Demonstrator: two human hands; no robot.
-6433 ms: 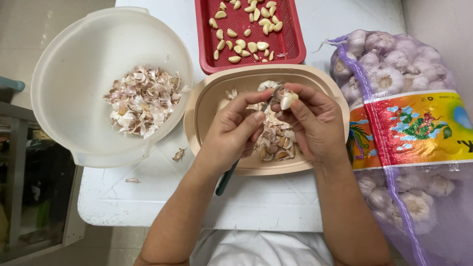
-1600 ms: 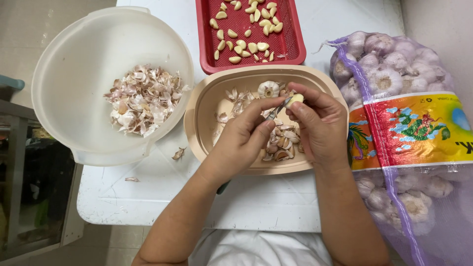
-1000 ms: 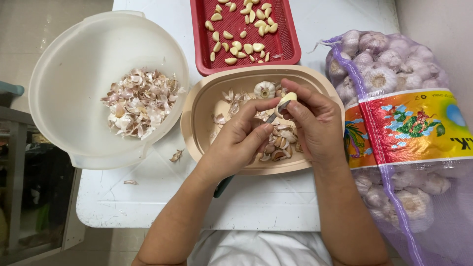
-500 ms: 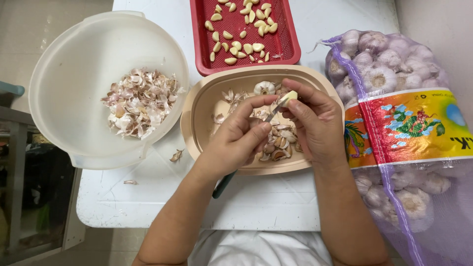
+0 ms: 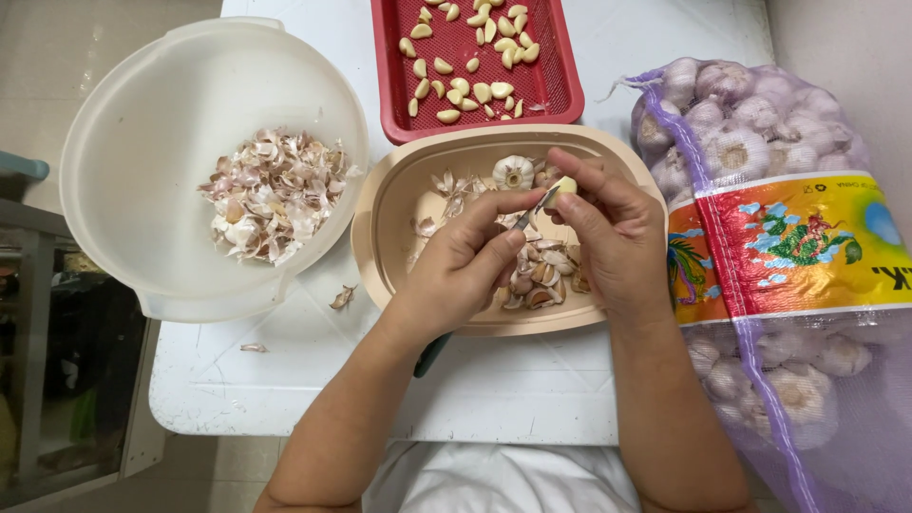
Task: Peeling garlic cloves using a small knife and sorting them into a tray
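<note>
over the tan dish (image 5: 380,237), the right hand (image 5: 617,237) pinches a pale garlic clove (image 5: 564,185); the left hand (image 5: 465,266) grips a knife (image 5: 532,207) against it.

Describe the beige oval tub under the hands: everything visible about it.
The beige oval tub looks like smooth plastic with a broad rolled rim. It sits upright on the white table, between the white bowl and the mesh sack, its far rim against the red tray. Inside lie a whole garlic head, loose cloves and papery skins. Both hands hover over it, hiding part of its inside.
</note>
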